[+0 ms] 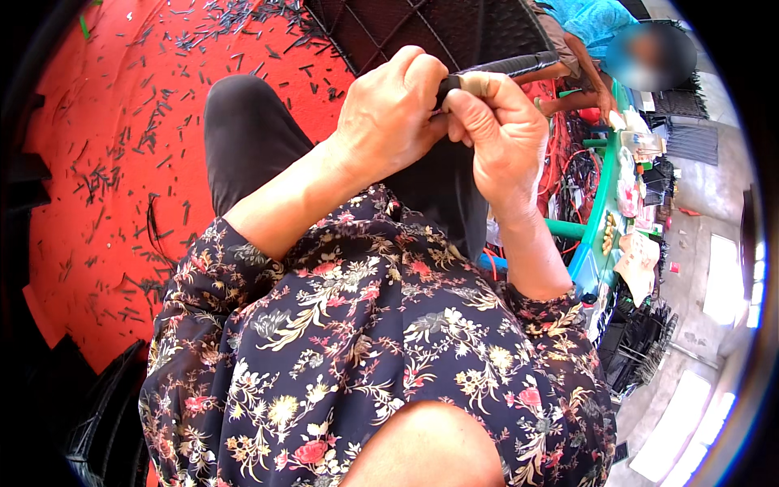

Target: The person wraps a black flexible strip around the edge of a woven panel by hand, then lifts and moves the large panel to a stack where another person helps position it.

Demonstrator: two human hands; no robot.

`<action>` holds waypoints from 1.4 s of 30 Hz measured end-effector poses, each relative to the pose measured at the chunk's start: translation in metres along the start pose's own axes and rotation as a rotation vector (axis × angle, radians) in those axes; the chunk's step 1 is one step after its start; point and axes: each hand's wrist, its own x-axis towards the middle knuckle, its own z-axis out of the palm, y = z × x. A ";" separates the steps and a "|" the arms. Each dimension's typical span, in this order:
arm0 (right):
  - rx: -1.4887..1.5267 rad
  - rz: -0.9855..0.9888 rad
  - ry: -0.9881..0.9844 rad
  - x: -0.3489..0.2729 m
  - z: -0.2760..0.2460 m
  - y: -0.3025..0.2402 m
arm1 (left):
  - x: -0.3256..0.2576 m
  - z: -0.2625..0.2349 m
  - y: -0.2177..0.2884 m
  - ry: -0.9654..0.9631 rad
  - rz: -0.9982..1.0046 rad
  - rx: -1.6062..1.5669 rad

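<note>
A: What lies off to the left?

B: A red floor (97, 162) strewn with short dark cuttings (162, 122), beside the person's dark trouser knee (251, 138).

A: And the hands?

B: The left hand (389, 109) is curled tight around a black wrapped rod (511, 65); the right hand (503, 130) pinches the rod's tan-taped section between thumb and fingers. A woven black frame (422, 28) stands behind them.

A: Further right?

B: A green table (604, 203) crowded with small items, too small to identify, with another person seated beyond it.
</note>
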 end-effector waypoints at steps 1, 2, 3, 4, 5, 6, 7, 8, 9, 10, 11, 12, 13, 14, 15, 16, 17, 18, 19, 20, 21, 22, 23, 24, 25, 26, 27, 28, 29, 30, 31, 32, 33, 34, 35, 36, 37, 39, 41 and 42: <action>0.065 0.020 0.008 0.001 -0.001 0.000 | 0.001 0.002 0.000 0.002 0.008 0.010; 0.129 0.041 0.016 0.002 -0.003 0.000 | 0.002 0.006 -0.002 0.014 0.031 0.038; 0.191 0.064 0.025 0.002 -0.005 0.001 | 0.002 0.010 -0.003 0.023 0.025 0.052; 0.260 0.112 0.042 0.004 -0.008 0.003 | 0.001 0.013 -0.003 0.032 0.019 0.066; 0.375 0.139 0.073 0.006 -0.007 0.002 | 0.001 0.016 -0.003 0.041 0.012 0.080; 0.411 0.147 0.063 0.004 -0.008 0.002 | -0.001 0.018 -0.002 0.057 0.008 0.076; 0.446 0.156 0.053 0.001 -0.009 0.001 | -0.001 0.019 -0.003 0.089 0.046 0.083; 0.421 0.140 0.051 0.001 -0.009 -0.001 | 0.000 0.021 -0.007 0.121 0.082 0.090; 0.410 0.122 0.055 0.001 -0.007 -0.002 | 0.001 0.021 -0.010 0.142 0.125 0.103; 0.398 0.104 0.058 0.002 -0.004 -0.003 | 0.002 0.021 -0.010 0.160 0.134 0.094; 0.394 0.072 0.041 0.003 -0.002 0.000 | -0.002 0.019 -0.008 0.155 0.087 0.084; 0.418 0.065 -0.024 0.005 -0.007 0.003 | -0.004 0.018 -0.009 0.112 0.050 0.051; 0.442 0.056 -0.089 0.007 -0.011 0.006 | -0.005 0.016 -0.012 0.069 0.014 0.019; 0.429 0.058 -0.082 0.010 -0.009 0.005 | -0.004 0.015 -0.013 0.103 0.050 0.006; 0.420 0.066 -0.074 0.012 -0.005 0.002 | -0.003 0.012 -0.014 0.133 0.082 -0.007; 0.411 0.073 -0.067 0.015 -0.001 -0.002 | -0.002 0.010 -0.014 0.163 0.114 -0.019; 0.446 0.130 -0.047 0.016 0.003 -0.008 | -0.001 0.008 -0.013 0.180 0.146 -0.034; 0.483 0.186 -0.031 0.017 0.007 -0.016 | 0.001 0.006 -0.012 0.197 0.179 -0.044; 0.453 0.202 -0.027 0.019 0.009 -0.018 | 0.001 0.003 -0.012 0.215 0.211 -0.055; 0.420 0.217 -0.024 0.020 0.012 -0.020 | 0.002 0.000 -0.010 0.259 0.255 -0.070; 0.272 0.132 -0.054 0.022 0.011 -0.018 | 0.002 -0.002 -0.009 0.259 0.252 -0.081; 0.124 0.047 -0.084 0.027 0.009 -0.014 | 0.002 -0.004 -0.008 0.259 0.248 -0.091; -0.024 -0.037 -0.112 0.032 0.008 -0.011 | 0.002 -0.006 -0.008 0.258 0.245 -0.101; -0.001 -0.127 -0.102 0.035 0.010 -0.008 | 0.004 -0.007 -0.014 0.212 0.295 -0.091; -0.102 -0.167 -0.135 0.038 0.009 -0.010 | 0.003 -0.007 -0.013 0.220 0.235 -0.091; -0.204 -0.206 -0.166 0.043 0.007 -0.017 | 0.001 -0.008 -0.008 0.227 0.174 -0.090; -0.302 -0.246 -0.196 0.048 0.006 -0.021 | 0.001 -0.011 -0.004 0.232 0.116 -0.085; -0.348 -0.257 -0.238 0.052 0.006 -0.025 | -0.001 -0.012 -0.006 0.224 0.090 -0.108; -0.394 -0.268 -0.280 0.057 0.006 -0.029 | -0.003 -0.014 -0.007 0.217 0.062 -0.108; -0.445 -0.283 -0.324 0.063 0.005 -0.034 | -0.002 -0.016 -0.007 0.216 0.037 -0.108; -0.495 -0.298 -0.367 0.068 0.005 -0.037 | -0.001 -0.018 -0.008 0.214 0.012 -0.108; -0.434 -0.214 -0.440 0.074 0.005 -0.038 | -0.002 -0.017 -0.012 0.229 0.035 -0.166; -0.440 -0.299 -0.458 0.078 0.005 -0.036 | -0.002 -0.016 -0.013 0.240 0.027 -0.171; -0.445 -0.385 -0.475 0.082 0.004 -0.032 | -0.001 -0.016 -0.014 0.251 0.019 -0.174; -0.450 -0.471 -0.492 0.084 0.004 -0.031 | -0.001 -0.017 -0.015 0.263 0.010 -0.177; -0.410 -0.448 -0.545 0.089 0.001 -0.034 | -0.001 -0.017 -0.016 0.263 0.015 -0.198; -0.369 -0.423 -0.596 0.094 -0.002 -0.036 | 0.000 -0.017 -0.016 0.259 0.001 -0.200; -0.526 -0.822 -0.633 0.105 -0.006 -0.027 | -0.001 -0.018 -0.014 0.251 -0.030 -0.206; -0.650 -1.087 -0.678 0.108 -0.010 -0.028 | 0.000 -0.016 -0.016 0.271 -0.002 -0.245; -0.695 -1.216 -0.667 0.112 -0.008 -0.024 | -0.001 -0.015 -0.017 0.281 0.009 -0.261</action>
